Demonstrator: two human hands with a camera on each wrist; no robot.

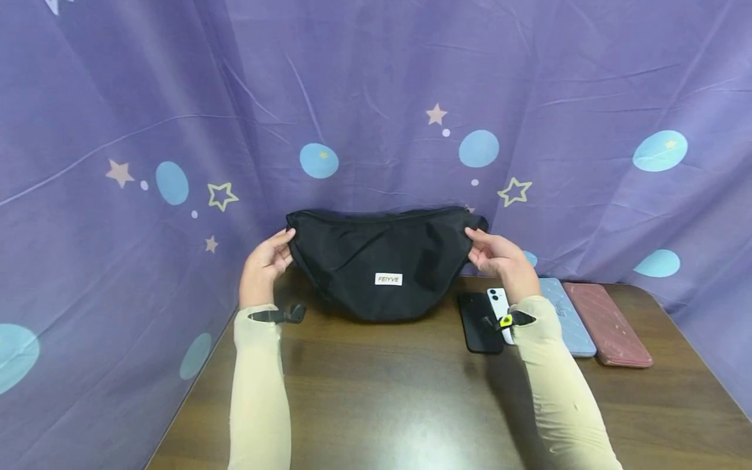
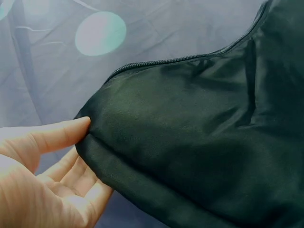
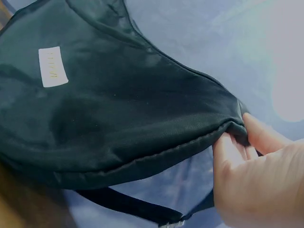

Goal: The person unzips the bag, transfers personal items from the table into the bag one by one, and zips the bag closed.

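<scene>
Black crescent-shaped fabric waist bag [image 1: 382,261] with top zipper and small white label, held upright between both hands above the brown wooden table [image 1: 411,391]. Left hand [image 1: 266,264] pinching one tapered end, right hand [image 1: 498,256] pinching the other.

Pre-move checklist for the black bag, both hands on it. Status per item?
1. Left hand pinches the black bag at its end: ok.
2. Right hand has a grip on the other end: ok.
3. Zipper shut along the part in view: ok.
4. Strap hangs free below: cannot tell.
5. Phones lie clear of the bag on the table: ok.
</scene>
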